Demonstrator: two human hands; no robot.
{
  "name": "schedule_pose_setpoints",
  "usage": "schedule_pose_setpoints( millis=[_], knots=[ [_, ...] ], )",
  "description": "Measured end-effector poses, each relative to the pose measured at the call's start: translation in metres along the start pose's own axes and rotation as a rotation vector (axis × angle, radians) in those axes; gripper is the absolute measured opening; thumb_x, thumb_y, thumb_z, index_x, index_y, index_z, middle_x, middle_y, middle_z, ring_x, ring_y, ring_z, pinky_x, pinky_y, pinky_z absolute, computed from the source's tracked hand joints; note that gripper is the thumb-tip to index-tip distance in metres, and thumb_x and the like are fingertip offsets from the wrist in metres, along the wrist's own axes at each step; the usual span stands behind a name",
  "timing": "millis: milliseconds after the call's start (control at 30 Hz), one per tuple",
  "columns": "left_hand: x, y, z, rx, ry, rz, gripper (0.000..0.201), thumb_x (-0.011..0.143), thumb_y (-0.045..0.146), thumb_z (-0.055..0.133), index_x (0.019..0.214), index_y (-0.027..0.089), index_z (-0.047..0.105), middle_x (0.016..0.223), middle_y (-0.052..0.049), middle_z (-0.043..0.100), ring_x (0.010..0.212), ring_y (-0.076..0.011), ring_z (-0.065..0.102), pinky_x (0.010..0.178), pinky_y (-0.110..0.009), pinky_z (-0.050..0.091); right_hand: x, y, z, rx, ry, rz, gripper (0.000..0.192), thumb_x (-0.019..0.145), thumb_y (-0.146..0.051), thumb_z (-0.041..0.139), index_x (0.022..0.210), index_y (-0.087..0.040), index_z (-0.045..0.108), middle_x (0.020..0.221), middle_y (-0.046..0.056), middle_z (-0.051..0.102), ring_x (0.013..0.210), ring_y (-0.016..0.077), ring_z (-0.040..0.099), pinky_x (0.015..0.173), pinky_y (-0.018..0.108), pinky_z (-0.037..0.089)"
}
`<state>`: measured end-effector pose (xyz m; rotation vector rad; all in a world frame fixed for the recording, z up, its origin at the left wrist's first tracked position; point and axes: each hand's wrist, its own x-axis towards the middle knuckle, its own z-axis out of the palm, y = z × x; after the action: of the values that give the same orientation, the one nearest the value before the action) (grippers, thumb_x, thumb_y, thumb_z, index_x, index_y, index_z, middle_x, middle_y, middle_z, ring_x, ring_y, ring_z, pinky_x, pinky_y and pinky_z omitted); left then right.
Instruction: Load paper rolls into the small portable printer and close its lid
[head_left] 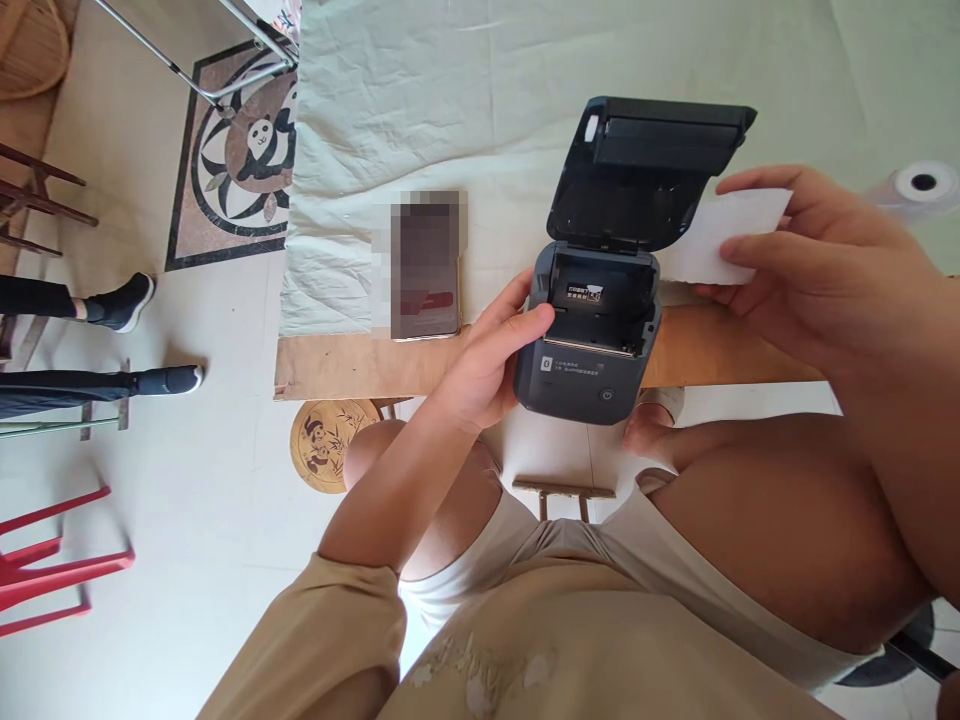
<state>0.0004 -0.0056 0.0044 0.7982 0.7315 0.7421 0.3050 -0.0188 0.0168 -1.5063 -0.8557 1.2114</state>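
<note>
Pale green cloth [510, 120] covers the table [735, 355] before us, leaving its wooden edge bare, with a phone [431, 310] lying near that edge. Over the edge, our left hand [499, 350] holds a dark printer [577, 385], lid raised, fingers curled around its side and thumb on the compartment rim. Our right hand [817, 245] pinches white paper [709, 235] between thumb and fingers beside the lid.

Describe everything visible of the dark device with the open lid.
The device is boxy, dark grey and plastic-looking, with rounded corners. Its black lid stands open, away from the wearer, baring a compartment with white print inside. The face nearer the wearer carries pale lettering, a white square icon and a round power button. The left hand grips its left side, thumb at the compartment's rim. In view, it overlaps the table's edge.
</note>
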Motion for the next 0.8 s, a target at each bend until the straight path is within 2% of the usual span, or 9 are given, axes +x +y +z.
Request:
schedule_pose_setpoints(
  millis=[100, 200, 267, 400, 500, 633, 700, 733, 800],
  knots=[
    [0.001, -0.001, -0.001, 0.003, -0.003, -0.002, 0.076, 0.094, 0.080, 0.102, 0.149, 0.031, 0.082, 0.130, -0.008, 0.097, 0.130, -0.0414, 0.095, 0.104, -0.051, 0.074, 0.003, 0.000, -0.003, 0.065, -0.011, 0.065, 0.068, 0.070, -0.019, 0.095, 0.134, -0.036, 0.078, 0.134, 0.006, 0.080, 0.113, 0.0242, 0.081, 0.084, 0.043, 0.069],
    [0.001, -0.002, -0.002, 0.000, -0.012, -0.010, 0.075, 0.094, 0.080, 0.102, 0.148, 0.032, 0.082, 0.125, -0.007, 0.097, 0.126, -0.0409, 0.095, 0.100, -0.050, 0.074, 0.004, -0.001, -0.005, 0.101, -0.035, 0.164, 0.046, 0.075, -0.030, 0.092, 0.119, -0.026, 0.080, 0.138, 0.014, 0.081, 0.117, 0.0285, 0.083, 0.077, 0.040, 0.070],
    [0.002, -0.002, -0.002, -0.008, -0.005, -0.005, 0.074, 0.093, 0.078, 0.104, 0.146, 0.031, 0.083, 0.127, -0.007, 0.097, 0.125, -0.0396, 0.095, 0.099, -0.049, 0.074, 0.000, -0.003, -0.003, 0.106, -0.010, 0.163, 0.040, 0.077, -0.035, 0.095, 0.113, -0.023, 0.080, 0.124, 0.015, 0.080, 0.111, 0.0271, 0.083, 0.075, 0.037, 0.069],
    [0.002, -0.002, -0.002, -0.022, 0.003, 0.003, 0.072, 0.093, 0.076, 0.105, 0.145, 0.031, 0.085, 0.132, -0.007, 0.096, 0.126, -0.0384, 0.095, 0.101, -0.048, 0.074, -0.011, -0.006, 0.010, 0.119, 0.033, 0.141, 0.067, 0.064, -0.024, 0.103, 0.127, -0.028, 0.078, 0.094, 0.005, 0.073, 0.095, 0.0236, 0.080, 0.071, 0.031, 0.066],
    [0.002, -0.003, -0.002, -0.017, -0.003, 0.001, 0.072, 0.094, 0.077, 0.103, 0.147, 0.032, 0.084, 0.130, -0.007, 0.096, 0.128, -0.0396, 0.095, 0.103, -0.049, 0.073, -0.014, -0.008, 0.012, 0.127, 0.048, 0.129, 0.077, 0.067, -0.023, 0.099, 0.140, -0.033, 0.077, 0.105, 0.007, 0.082, 0.100, 0.0266, 0.084, 0.070, 0.034, 0.067],
    [0.001, -0.003, -0.002, 0.001, -0.001, 0.006, 0.072, 0.096, 0.077, 0.103, 0.146, 0.030, 0.083, 0.129, -0.007, 0.097, 0.121, -0.0368, 0.095, 0.098, -0.046, 0.072, -0.008, -0.008, 0.002, 0.146, 0.056, 0.136, 0.045, 0.085, -0.037, 0.092, 0.128, -0.027, 0.082, 0.129, 0.015, 0.085, 0.119, 0.0322, 0.089, 0.080, 0.043, 0.074],
    [0.001, -0.001, 0.000, 0.003, -0.002, 0.015, 0.072, 0.095, 0.077, 0.104, 0.145, 0.029, 0.083, 0.128, -0.007, 0.098, 0.115, -0.0338, 0.095, 0.092, -0.042, 0.070, -0.011, -0.004, -0.001, 0.081, 0.077, 0.038, 0.047, 0.090, -0.040, 0.094, 0.136, -0.029, 0.084, 0.134, 0.013, 0.085, 0.122, 0.0311, 0.091, 0.089, 0.045, 0.077],
    [0.000, 0.000, 0.001, 0.000, 0.001, 0.016, 0.073, 0.095, 0.076, 0.105, 0.145, 0.029, 0.083, 0.129, -0.007, 0.098, 0.114, -0.0323, 0.095, 0.091, -0.039, 0.069, -0.014, -0.002, 0.000, 0.012, 0.093, -0.080, 0.053, 0.093, -0.040, 0.097, 0.144, -0.033, 0.085, 0.139, 0.010, 0.084, 0.122, 0.0286, 0.091, 0.093, 0.046, 0.078],
    [0.000, 0.001, 0.002, -0.011, 0.010, 0.010, 0.074, 0.093, 0.073, 0.108, 0.146, 0.028, 0.082, 0.132, -0.007, 0.097, 0.114, -0.0303, 0.095, 0.091, -0.036, 0.069, -0.027, 0.004, 0.004, -0.176, 0.115, -0.411, 0.062, 0.102, -0.048, 0.099, 0.162, -0.047, 0.082, 0.157, 0.002, 0.080, 0.124, 0.0238, 0.092, 0.104, 0.048, 0.079]
  ],
)
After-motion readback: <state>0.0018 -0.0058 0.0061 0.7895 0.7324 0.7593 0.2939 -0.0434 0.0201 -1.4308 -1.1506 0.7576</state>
